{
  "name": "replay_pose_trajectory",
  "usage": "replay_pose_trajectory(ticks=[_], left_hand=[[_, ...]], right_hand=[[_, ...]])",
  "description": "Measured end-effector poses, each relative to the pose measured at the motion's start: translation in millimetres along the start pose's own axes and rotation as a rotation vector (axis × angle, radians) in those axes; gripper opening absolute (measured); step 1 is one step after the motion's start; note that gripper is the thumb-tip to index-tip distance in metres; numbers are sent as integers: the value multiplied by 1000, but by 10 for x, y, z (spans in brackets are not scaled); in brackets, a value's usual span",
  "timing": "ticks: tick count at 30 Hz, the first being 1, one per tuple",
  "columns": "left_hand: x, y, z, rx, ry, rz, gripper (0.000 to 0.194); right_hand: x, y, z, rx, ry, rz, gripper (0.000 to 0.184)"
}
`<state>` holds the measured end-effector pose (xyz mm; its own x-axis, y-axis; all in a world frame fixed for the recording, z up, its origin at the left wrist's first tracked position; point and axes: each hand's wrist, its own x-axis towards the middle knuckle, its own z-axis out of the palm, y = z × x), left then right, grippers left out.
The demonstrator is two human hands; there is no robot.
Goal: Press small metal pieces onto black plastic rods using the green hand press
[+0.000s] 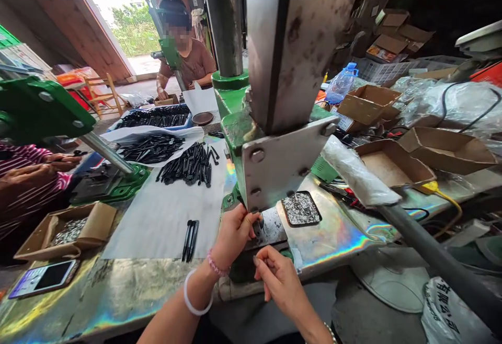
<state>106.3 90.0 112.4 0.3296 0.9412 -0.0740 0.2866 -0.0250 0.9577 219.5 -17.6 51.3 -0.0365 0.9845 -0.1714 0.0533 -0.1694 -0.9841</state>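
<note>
My left hand (234, 233) pinches a small dark part at the base of a green and grey hand press (274, 161), right under its ram. My right hand (279, 277) hangs just below the table edge with its fingers curled; what they hold, if anything, is hidden. A small black tray of shiny metal bits (301, 208) lies to the right of the press base. Two or three black pen-like sticks (190, 239) lie on white paper left of my left hand. The press lever with a wrapped handle (358, 171) slants down to the right.
Heaps of black sticks (188, 165) and a blue tray of them (157, 116) lie farther back. A cardboard box of metal bits (66, 231) and a phone (45, 277) sit at left. A second green press (43, 106), a striped sleeve and a seated person are beyond. Open boxes (396, 163) stand at right.
</note>
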Motion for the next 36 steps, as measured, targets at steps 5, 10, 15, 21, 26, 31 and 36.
replay_pose_trajectory(ticks=[5, 10, 15, 21, 26, 31, 36], left_hand=[[31, -65, 57, 110, -1, 25, 30], [44, -95, 60, 188, -6, 34, 35], [63, -60, 64, 249, -20, 24, 38], [76, -27, 82, 272, -16, 65, 32], [69, -8, 79, 293, -24, 68, 30], [63, -14, 85, 354, -18, 129, 29], [48, -22, 101, 443, 18, 226, 24]], right_hand=[[5, -7, 5, -5, -7, -11, 27], [-4, -35, 4, -14, -10, -8, 25], [-8, -24, -9, -20, -14, -21, 23], [-7, -27, -1, -28, -12, -25, 24], [7, -67, -7, -22, -11, -15, 23], [4, -60, -7, -12, -7, -15, 22], [7, -52, 13, -15, 3, -9, 21]])
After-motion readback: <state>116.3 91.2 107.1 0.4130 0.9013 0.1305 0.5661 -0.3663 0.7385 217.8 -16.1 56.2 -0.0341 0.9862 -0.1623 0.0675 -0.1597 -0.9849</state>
